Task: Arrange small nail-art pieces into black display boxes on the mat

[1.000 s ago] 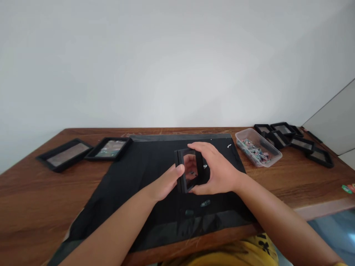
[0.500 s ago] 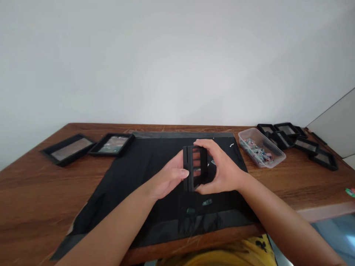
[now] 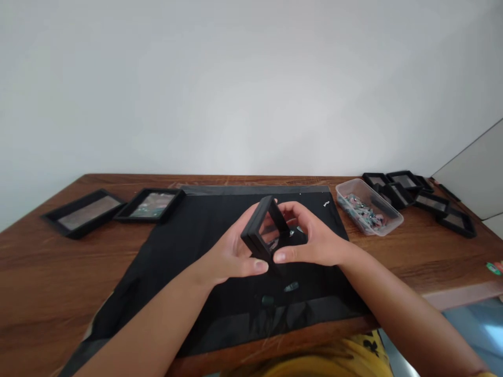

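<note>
Both of my hands hold a small black square frame case (image 3: 259, 226) with a clear window, raised over the black mat (image 3: 188, 246). My left hand (image 3: 231, 256) grips its left and lower edge, thumb at the bottom corner. My right hand (image 3: 314, 241) grips its right side, thumb meeting the left thumb. The case is tilted with one corner up. Two small greenish pieces (image 3: 291, 287) lie on the mat just below my hands.
Two larger black frames (image 3: 151, 205) lie at the left of the wooden table (image 3: 47, 272). A clear plastic tub (image 3: 367, 212) of small coloured pieces stands at the right, with several black cases (image 3: 428, 201) behind it.
The case has turned from standing upright on edge to a tilted, corner-up pose, and my thumbs have come together at its lower corner.
</note>
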A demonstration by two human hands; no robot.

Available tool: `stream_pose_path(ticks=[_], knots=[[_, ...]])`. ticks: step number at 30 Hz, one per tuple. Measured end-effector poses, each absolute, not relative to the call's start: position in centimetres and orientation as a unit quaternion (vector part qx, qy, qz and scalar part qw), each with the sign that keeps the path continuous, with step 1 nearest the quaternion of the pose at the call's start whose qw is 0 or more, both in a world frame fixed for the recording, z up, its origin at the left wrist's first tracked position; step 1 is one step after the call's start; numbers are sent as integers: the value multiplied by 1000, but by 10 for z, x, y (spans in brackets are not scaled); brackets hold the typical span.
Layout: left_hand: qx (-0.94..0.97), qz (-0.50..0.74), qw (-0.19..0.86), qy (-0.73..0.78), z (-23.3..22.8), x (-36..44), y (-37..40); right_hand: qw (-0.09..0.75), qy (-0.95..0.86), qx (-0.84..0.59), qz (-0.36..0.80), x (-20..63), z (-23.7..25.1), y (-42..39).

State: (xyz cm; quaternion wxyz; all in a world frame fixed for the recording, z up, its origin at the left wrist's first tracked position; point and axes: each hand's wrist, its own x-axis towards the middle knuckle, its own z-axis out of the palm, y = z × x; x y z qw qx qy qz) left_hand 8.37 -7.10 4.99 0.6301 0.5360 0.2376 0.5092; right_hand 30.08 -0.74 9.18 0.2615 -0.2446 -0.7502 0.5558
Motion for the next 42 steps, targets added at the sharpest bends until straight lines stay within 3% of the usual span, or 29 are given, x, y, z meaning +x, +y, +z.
stream_pose_path(ticks=[11, 19, 25, 42], knots=[[563, 508, 603, 248, 48, 95, -80, 260, -680, -307, 613, 291, 90, -3], [567, 510, 585, 276, 53, 98, -81, 251, -754, -313, 520, 292, 94, -3], [590, 503, 551, 308, 57, 99, -80, 310, -818, -351, 334, 288, 90, -13], [577, 529, 529, 329, 67, 111, -93, 410, -813, -270, 314, 279, 85, -21]])
